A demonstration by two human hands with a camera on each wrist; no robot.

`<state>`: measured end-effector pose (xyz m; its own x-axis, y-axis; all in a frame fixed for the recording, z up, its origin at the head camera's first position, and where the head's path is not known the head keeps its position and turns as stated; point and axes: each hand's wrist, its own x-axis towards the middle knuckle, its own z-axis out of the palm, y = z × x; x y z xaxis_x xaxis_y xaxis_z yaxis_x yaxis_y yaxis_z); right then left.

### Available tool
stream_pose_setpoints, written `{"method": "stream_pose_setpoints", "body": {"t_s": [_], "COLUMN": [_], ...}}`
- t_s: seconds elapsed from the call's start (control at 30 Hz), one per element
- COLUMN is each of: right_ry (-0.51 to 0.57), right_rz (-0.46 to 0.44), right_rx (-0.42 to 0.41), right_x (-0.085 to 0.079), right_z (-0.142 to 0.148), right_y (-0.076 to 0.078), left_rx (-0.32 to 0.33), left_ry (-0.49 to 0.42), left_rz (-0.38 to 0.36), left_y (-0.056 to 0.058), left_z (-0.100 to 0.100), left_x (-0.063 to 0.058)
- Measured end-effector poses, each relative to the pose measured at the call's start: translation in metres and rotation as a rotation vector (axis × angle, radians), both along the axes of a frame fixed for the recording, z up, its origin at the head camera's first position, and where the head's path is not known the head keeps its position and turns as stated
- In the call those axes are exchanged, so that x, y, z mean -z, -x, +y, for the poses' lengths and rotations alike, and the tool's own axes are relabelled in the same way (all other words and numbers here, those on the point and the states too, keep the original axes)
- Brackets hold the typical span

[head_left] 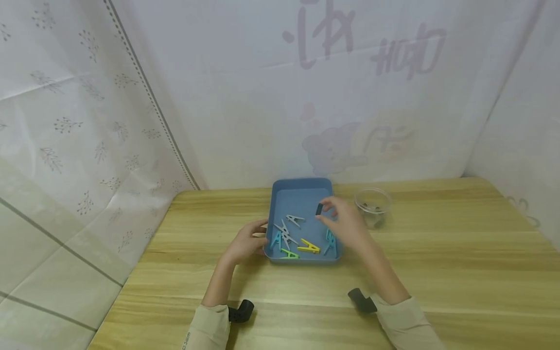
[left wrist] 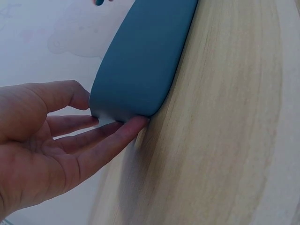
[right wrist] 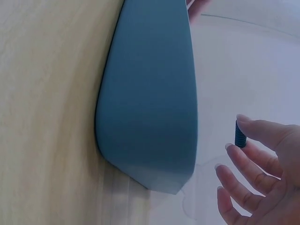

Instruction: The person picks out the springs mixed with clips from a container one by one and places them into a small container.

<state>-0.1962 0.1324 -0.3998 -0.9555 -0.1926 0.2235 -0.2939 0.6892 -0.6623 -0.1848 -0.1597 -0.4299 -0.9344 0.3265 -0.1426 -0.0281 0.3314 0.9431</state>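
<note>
A blue rectangular tray [head_left: 302, 183] lies on the table with several plastic clothespins inside: a yellow one [head_left: 309, 246], a green one [head_left: 289, 254], grey ones [head_left: 295, 220] and blue ones [head_left: 329, 241]. My left hand [head_left: 246, 243] holds the tray's left side near its front corner, thumb at the rim and fingers against the outer wall. Above the tray's right side, my right hand [head_left: 347, 223] pinches a small dark ribbed cylinder [right wrist: 240, 135] between thumb and fingertip. The other fingers of that hand are spread loosely in the right wrist view.
A clear round plastic tub [head_left: 373, 201] with a few dark small pieces stands right of the tray. All of this is on a wooden table [head_left: 210, 214]. A pale printed curtain [head_left: 245, 97] hangs behind it. Black wrist mounts [head_left: 241, 311] sit near both sleeves.
</note>
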Motion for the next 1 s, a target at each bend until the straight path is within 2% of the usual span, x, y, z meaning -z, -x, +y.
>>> {"method": "stream_pose_setpoints", "body": {"t_s": [0.3, 0.57, 0.83, 1.0], "right_ry": [0.034, 0.023, 0.047, 0.050], "right_rz": [-0.016, 0.009, -0.032, -0.012], "right_rx": [0.027, 0.079, 0.096, 0.111], "right_x": [-0.004, -0.007, -0.009, -0.007], "right_z": [0.009, 0.018, 0.026, 0.033], "right_y": [0.001, 0.001, 0.001, 0.003], "left_rx": [0.004, 0.009, 0.006, 0.008], "left_ry": [-0.005, -0.004, -0.003, -0.006], "left_rz": [0.001, 0.009, 0.007, 0.006], "left_y": [0.001, 0.001, 0.001, 0.002], "left_z": [0.000, 0.000, 0.000, 0.000], "left_x": [0.000, 0.000, 0.000, 0.000]}}
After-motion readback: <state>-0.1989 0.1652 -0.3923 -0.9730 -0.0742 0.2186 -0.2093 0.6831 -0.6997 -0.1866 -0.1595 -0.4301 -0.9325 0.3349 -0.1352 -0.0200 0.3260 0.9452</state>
